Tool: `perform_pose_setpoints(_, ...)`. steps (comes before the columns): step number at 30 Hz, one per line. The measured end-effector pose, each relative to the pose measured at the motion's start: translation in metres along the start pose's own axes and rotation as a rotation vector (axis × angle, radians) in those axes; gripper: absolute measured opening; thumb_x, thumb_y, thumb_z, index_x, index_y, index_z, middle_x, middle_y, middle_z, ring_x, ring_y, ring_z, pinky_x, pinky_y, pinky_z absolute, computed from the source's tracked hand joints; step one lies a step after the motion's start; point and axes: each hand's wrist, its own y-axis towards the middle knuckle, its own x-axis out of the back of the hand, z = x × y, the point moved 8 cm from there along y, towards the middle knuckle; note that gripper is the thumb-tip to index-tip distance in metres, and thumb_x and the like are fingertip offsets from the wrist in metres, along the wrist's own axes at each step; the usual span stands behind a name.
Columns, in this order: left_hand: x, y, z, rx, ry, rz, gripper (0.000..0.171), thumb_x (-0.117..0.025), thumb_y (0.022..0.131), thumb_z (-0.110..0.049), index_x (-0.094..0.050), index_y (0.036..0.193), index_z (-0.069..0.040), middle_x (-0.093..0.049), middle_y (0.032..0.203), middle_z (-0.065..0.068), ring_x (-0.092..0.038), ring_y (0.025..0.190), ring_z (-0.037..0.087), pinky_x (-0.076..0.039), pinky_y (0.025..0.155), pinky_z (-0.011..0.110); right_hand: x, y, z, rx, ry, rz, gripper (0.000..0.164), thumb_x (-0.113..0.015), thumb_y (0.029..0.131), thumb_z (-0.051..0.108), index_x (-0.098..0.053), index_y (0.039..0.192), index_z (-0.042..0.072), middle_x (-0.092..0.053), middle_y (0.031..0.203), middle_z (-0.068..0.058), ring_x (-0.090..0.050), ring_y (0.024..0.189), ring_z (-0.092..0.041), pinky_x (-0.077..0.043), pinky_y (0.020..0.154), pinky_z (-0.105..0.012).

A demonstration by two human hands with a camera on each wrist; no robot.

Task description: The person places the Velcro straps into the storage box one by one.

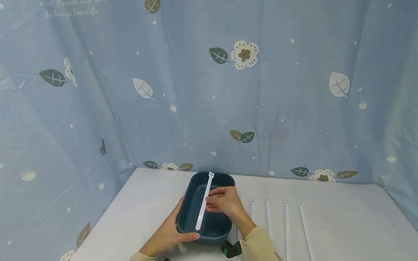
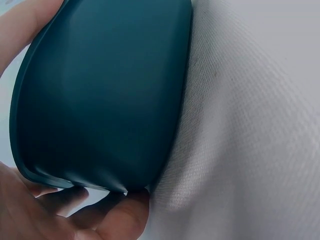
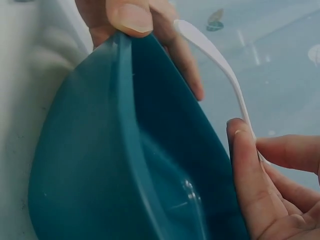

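Note:
A dark teal rectangular box (image 1: 217, 231) with rounded corners stands on the white table. My left hand (image 1: 169, 233) holds its near left corner, the thumb over the near rim and the fingers along the left side. In the left wrist view those fingers (image 2: 125, 217) press against the box's outer wall. Above the box my right hand (image 1: 225, 202) pinches a white cable strap (image 1: 201, 211) with a slotted head, which points away from me. The right wrist view shows the strap (image 3: 220, 59) bending slightly between thumb and fingers, over the rim.
Several more white straps (image 1: 305, 233) lie side by side on the white tabletop (image 1: 360, 234), right of the box; my right forearm partly covers some. A blue patterned curtain (image 1: 183, 80) hangs behind and along the sides of the table.

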Motion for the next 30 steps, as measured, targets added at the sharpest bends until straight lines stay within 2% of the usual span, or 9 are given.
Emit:
perform_pose_setpoints(8, -0.001, 0.001, -0.001, -0.034, -0.014, 0.014, 0.124, -0.09, 0.08, -0.026, -0.004, 0.168, -0.018, -0.016, 0.175, 0.01, -0.037, 0.153, 0.034, -0.035, 0.119, 0.057, -0.005, 0.004, -0.004, 0.0, 0.027, 0.007, 0.023, -0.074, 0.092, -0.002, -0.069, 0.111, -0.013, -0.077, 0.09, -0.023, -0.077, 0.068, -0.02, -0.064, 0.067, -0.035)
perform_pose_setpoints(16, -0.002, 0.002, 0.0, -0.017, 0.004, 0.035, 0.122, -0.088, 0.082, -0.029, -0.001, 0.168, -0.018, -0.012, 0.175, 0.011, -0.034, 0.154, 0.037, -0.035, 0.119, 0.061, -0.005, 0.004, -0.012, -0.017, -0.013, -0.007, 0.022, -0.073, 0.094, 0.002, -0.068, 0.111, -0.01, -0.077, 0.09, -0.021, -0.077, 0.07, -0.021, -0.064, 0.067, -0.034)
perform_pose_setpoints(22, -0.001, 0.001, -0.002, -0.001, -0.02, 0.031, 0.122, -0.089, 0.081, -0.03, -0.004, 0.169, -0.021, -0.014, 0.175, 0.008, -0.038, 0.152, 0.033, -0.036, 0.12, 0.058, -0.01, 0.005, -0.013, -0.002, -0.016, 0.021, 0.022, -0.071, 0.094, 0.0, -0.067, 0.112, -0.012, -0.077, 0.09, -0.021, -0.077, 0.071, -0.022, -0.065, 0.069, -0.036)
perform_pose_setpoints(30, 0.0, 0.0, -0.001, 0.003, -0.016, 0.021, 0.123, -0.089, 0.08, -0.032, -0.005, 0.169, -0.02, -0.013, 0.175, 0.008, -0.039, 0.151, 0.032, -0.036, 0.119, 0.057, -0.019, 0.006, -0.013, 0.007, -0.034, 0.026, 0.023, -0.071, 0.094, -0.001, -0.068, 0.113, -0.013, -0.078, 0.091, -0.022, -0.078, 0.071, -0.023, -0.064, 0.067, -0.035)
